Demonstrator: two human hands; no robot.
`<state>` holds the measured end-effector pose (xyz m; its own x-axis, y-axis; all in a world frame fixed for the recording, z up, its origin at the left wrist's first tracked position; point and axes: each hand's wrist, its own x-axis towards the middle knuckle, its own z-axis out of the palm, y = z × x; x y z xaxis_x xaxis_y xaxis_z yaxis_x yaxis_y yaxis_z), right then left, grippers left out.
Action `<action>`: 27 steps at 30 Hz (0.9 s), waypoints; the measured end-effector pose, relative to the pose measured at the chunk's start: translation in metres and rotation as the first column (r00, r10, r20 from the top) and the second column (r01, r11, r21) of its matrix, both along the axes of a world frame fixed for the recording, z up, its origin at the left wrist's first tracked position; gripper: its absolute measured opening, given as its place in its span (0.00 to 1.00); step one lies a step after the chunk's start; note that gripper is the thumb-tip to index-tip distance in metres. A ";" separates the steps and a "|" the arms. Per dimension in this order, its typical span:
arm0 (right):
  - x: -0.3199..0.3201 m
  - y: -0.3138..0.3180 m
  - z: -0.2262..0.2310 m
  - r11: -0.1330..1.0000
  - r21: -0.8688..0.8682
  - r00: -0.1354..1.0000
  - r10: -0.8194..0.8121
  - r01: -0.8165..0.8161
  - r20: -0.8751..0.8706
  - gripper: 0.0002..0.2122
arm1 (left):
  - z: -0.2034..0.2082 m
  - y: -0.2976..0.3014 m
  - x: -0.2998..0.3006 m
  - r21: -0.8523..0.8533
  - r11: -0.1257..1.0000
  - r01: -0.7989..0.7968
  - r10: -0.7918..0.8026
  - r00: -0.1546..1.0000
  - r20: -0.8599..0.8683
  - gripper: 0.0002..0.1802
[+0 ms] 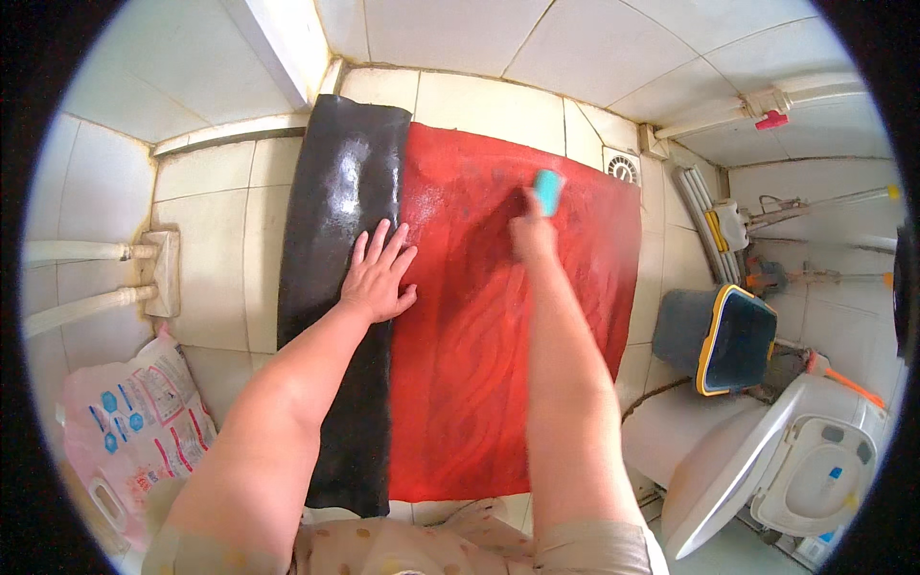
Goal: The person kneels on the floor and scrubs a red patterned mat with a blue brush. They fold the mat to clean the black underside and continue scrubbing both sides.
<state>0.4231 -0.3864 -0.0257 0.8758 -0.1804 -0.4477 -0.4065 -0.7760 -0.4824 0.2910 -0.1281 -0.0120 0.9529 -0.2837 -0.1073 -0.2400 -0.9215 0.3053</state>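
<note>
A wet red mat [460,383] lies on the tiled floor, its left side folded over so that a strip of shiny black backing [331,287] faces up. My left hand [379,278] rests on that fold, fingers spread, palm down near where black meets red. In my right hand [532,233] is a teal scrubbing brush [547,192], over the far right part of the red surface. Motion smears this hand and the brush, so the bristles cannot be made out. Whitish suds or wet glare show on the black strip and at the red side's upper left.
A floor drain [622,168] sits beyond the mat's far right corner. To the right stand a dark bucket with a yellow rim [714,340] and a white basin [728,470]. White pipes [86,251] and a pink-and-white plastic bag [144,412] are at the left wall.
</note>
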 end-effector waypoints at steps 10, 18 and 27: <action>-0.204 0.096 0.029 0.913 0.286 0.942 0.327 -0.292 -0.080 0.33 | -0.009 0.010 -0.007 -0.117 0.992 0.052 -0.042 0.995 0.089 0.28; -0.327 0.053 0.038 0.989 -0.086 0.992 -0.119 0.123 0.050 0.32 | 0.009 0.060 0.012 0.123 0.882 0.455 -0.471 0.857 0.209 0.19; -0.302 0.105 0.002 0.940 -0.198 0.906 0.324 -0.276 0.272 0.25 | 0.015 0.091 0.018 0.089 0.953 0.290 -0.297 0.950 0.090 0.40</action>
<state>0.1212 -0.2815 -0.0235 0.9868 0.0672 -0.1471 0.0008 -0.9117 -0.4109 0.3093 -0.0373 0.0027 0.8356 -0.5475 -0.0459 -0.5294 -0.8247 0.1989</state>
